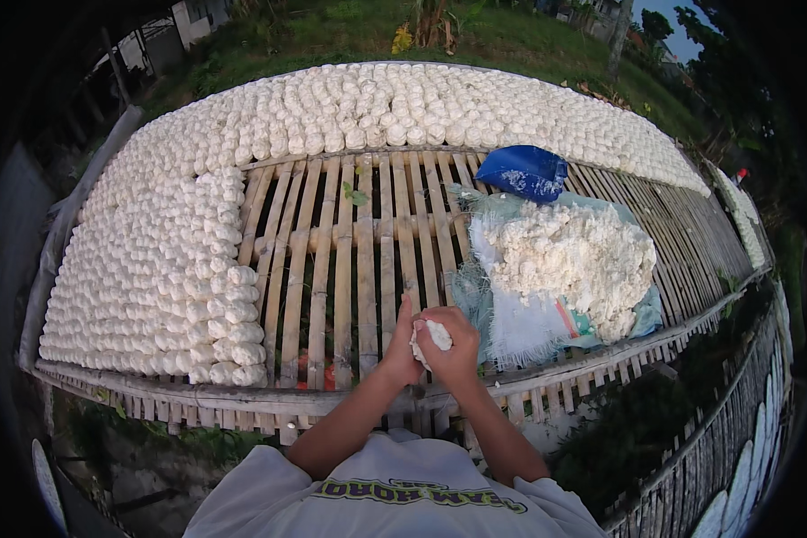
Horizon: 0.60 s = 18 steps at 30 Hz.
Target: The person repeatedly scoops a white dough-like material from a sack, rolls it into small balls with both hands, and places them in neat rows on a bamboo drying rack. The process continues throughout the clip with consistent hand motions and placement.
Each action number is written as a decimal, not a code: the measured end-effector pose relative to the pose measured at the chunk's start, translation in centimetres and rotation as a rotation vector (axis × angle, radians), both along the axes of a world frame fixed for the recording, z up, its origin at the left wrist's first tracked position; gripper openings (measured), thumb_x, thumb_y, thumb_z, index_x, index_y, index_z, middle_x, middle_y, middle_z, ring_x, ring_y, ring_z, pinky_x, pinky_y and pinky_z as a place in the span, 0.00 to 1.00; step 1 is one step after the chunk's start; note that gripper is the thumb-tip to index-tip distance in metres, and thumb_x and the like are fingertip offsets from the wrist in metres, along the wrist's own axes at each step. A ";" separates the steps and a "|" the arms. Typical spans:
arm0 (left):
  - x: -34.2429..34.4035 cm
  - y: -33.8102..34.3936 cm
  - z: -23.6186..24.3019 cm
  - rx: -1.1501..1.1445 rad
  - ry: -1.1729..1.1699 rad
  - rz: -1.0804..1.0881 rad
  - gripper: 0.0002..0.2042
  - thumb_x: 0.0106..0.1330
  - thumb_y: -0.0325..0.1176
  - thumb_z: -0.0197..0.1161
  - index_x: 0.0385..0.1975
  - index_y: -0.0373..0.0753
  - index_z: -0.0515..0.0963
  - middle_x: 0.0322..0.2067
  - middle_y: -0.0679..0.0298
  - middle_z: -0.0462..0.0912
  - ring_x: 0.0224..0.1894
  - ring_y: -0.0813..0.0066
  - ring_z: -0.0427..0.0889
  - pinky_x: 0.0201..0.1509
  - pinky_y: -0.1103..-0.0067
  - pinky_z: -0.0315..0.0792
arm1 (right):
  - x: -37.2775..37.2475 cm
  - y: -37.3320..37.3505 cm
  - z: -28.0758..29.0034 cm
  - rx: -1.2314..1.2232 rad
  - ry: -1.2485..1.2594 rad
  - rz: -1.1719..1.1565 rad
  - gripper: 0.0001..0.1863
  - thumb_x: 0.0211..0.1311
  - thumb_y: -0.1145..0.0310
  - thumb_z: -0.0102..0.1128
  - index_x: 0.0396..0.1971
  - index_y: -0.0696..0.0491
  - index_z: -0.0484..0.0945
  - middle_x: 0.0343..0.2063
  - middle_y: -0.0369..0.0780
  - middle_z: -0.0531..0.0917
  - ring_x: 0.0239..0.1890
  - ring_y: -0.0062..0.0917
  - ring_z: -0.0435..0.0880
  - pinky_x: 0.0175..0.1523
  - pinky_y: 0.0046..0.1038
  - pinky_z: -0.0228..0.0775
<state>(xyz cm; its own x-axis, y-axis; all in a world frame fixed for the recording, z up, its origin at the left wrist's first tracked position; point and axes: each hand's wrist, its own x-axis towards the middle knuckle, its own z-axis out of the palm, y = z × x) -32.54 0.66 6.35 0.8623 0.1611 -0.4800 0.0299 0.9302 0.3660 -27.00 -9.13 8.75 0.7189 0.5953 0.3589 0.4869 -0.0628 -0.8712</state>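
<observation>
My left hand [397, 354] and my right hand [450, 341] are together over the near edge of a slatted bamboo rack [321, 242], closed around a lump of crumbly white paste [436, 335]. The left thumb points up, and the right fingers curl over the lump. To the right, a pile of the same white material [578, 264] lies on frayed woven sacks [520, 327]. Rows of rounded white lumps [152, 287] cover the rack's left side and far edge.
A blue plastic piece [520, 170] with white crumbs lies behind the pile. Bare slats lie between the left rows and the sacks. Another slatted rack [708, 448] is at the lower right, and grass [332, 54] lies beyond the far edge.
</observation>
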 end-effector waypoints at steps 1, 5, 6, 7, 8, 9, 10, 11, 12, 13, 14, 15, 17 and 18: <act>-0.2 0.2 -0.2 -0.051 -0.007 -0.003 0.40 0.73 0.76 0.46 0.61 0.42 0.76 0.56 0.56 0.84 0.58 0.60 0.84 0.66 0.58 0.77 | -0.6 0.1 0.2 0.010 -0.099 0.025 0.21 0.63 0.67 0.72 0.54 0.56 0.84 0.56 0.49 0.84 0.54 0.43 0.85 0.59 0.39 0.77; -1.6 1.5 -0.7 -0.056 -0.241 -0.055 0.34 0.78 0.68 0.44 0.59 0.42 0.78 0.57 0.56 0.84 0.60 0.61 0.83 0.67 0.58 0.76 | -1.1 -0.1 2.1 0.019 -0.263 -0.002 0.20 0.62 0.63 0.72 0.51 0.56 0.86 0.56 0.49 0.84 0.58 0.44 0.83 0.62 0.43 0.74; -1.9 2.0 -0.7 -0.087 -0.231 -0.035 0.32 0.78 0.65 0.45 0.59 0.42 0.78 0.57 0.57 0.84 0.60 0.61 0.83 0.67 0.58 0.76 | -1.2 -0.2 2.6 0.005 -0.288 0.020 0.21 0.62 0.60 0.72 0.52 0.56 0.87 0.59 0.49 0.83 0.60 0.45 0.82 0.63 0.44 0.73; -2.0 2.5 -0.6 -0.093 -0.146 0.016 0.30 0.79 0.62 0.45 0.59 0.42 0.79 0.58 0.57 0.84 0.60 0.60 0.83 0.67 0.59 0.76 | -0.8 -0.5 3.2 0.011 -0.337 -0.063 0.21 0.62 0.56 0.72 0.47 0.56 0.89 0.59 0.49 0.83 0.61 0.46 0.81 0.66 0.48 0.68; -2.1 2.8 -0.4 -0.088 -0.222 0.019 0.29 0.79 0.61 0.45 0.59 0.42 0.79 0.58 0.57 0.84 0.59 0.60 0.83 0.67 0.58 0.76 | -0.6 -0.6 3.7 -0.106 -0.481 -0.081 0.22 0.63 0.56 0.71 0.48 0.58 0.88 0.59 0.49 0.82 0.61 0.47 0.81 0.67 0.47 0.68; -2.0 3.0 -0.2 -0.066 -0.223 0.057 0.28 0.79 0.60 0.45 0.59 0.43 0.79 0.58 0.57 0.84 0.59 0.60 0.84 0.67 0.57 0.76 | -0.3 -1.0 4.2 -0.228 -0.627 -0.096 0.22 0.64 0.56 0.70 0.49 0.59 0.87 0.59 0.50 0.82 0.61 0.48 0.81 0.68 0.46 0.68; -2.1 3.2 0.1 -0.047 -0.223 0.094 0.28 0.79 0.59 0.45 0.59 0.43 0.79 0.59 0.57 0.84 0.59 0.59 0.84 0.66 0.57 0.76 | -0.1 -1.3 4.6 -0.341 -0.768 -0.128 0.23 0.65 0.57 0.69 0.49 0.61 0.86 0.59 0.51 0.82 0.62 0.49 0.80 0.69 0.46 0.68; -1.9 3.2 0.4 0.012 -0.250 0.092 0.27 0.80 0.59 0.45 0.61 0.45 0.79 0.60 0.58 0.84 0.60 0.59 0.83 0.65 0.55 0.77 | 0.3 -1.2 5.0 -0.282 -0.783 -0.054 0.22 0.65 0.57 0.69 0.48 0.60 0.87 0.58 0.51 0.82 0.61 0.48 0.81 0.68 0.45 0.69; -2.0 3.2 0.7 -0.015 -0.293 0.090 0.27 0.80 0.58 0.45 0.61 0.45 0.79 0.59 0.58 0.84 0.60 0.58 0.83 0.65 0.55 0.77 | 0.8 -1.0 5.4 -0.210 -0.793 0.000 0.21 0.64 0.57 0.69 0.47 0.60 0.87 0.58 0.51 0.83 0.60 0.48 0.82 0.67 0.44 0.70; -1.9 3.2 1.0 -0.058 -0.343 0.064 0.27 0.80 0.58 0.44 0.60 0.45 0.79 0.59 0.58 0.84 0.60 0.58 0.83 0.65 0.55 0.76 | 1.3 -0.8 5.6 -0.146 -0.829 0.077 0.20 0.64 0.57 0.69 0.45 0.59 0.87 0.58 0.51 0.83 0.59 0.47 0.82 0.66 0.43 0.72; -1.8 3.2 1.2 -0.069 -0.335 0.068 0.26 0.81 0.57 0.44 0.60 0.45 0.79 0.59 0.59 0.84 0.60 0.58 0.83 0.66 0.55 0.76 | 1.5 -0.5 5.7 -0.065 -0.662 0.016 0.20 0.63 0.58 0.70 0.45 0.59 0.87 0.57 0.51 0.83 0.58 0.46 0.83 0.64 0.42 0.73; -1.8 3.1 1.3 -0.082 -0.358 0.053 0.27 0.80 0.58 0.44 0.59 0.45 0.79 0.58 0.59 0.84 0.60 0.58 0.83 0.66 0.57 0.76 | 1.7 -0.1 5.6 0.006 -0.516 -0.019 0.19 0.62 0.59 0.71 0.45 0.58 0.87 0.56 0.51 0.84 0.56 0.45 0.85 0.62 0.41 0.75; -1.7 2.6 1.1 -0.065 -0.360 0.075 0.28 0.80 0.60 0.44 0.58 0.44 0.80 0.57 0.60 0.85 0.58 0.59 0.84 0.66 0.60 0.76 | 1.6 0.7 4.9 0.115 -0.318 0.011 0.19 0.58 0.60 0.74 0.45 0.57 0.86 0.53 0.49 0.85 0.54 0.44 0.86 0.59 0.41 0.77; -1.4 2.5 0.8 -0.070 -0.288 0.107 0.28 0.80 0.61 0.45 0.59 0.44 0.79 0.56 0.59 0.85 0.59 0.57 0.83 0.67 0.59 0.75 | 1.0 1.4 4.1 0.155 -0.263 0.065 0.19 0.56 0.61 0.76 0.44 0.56 0.86 0.51 0.48 0.85 0.53 0.43 0.86 0.58 0.42 0.78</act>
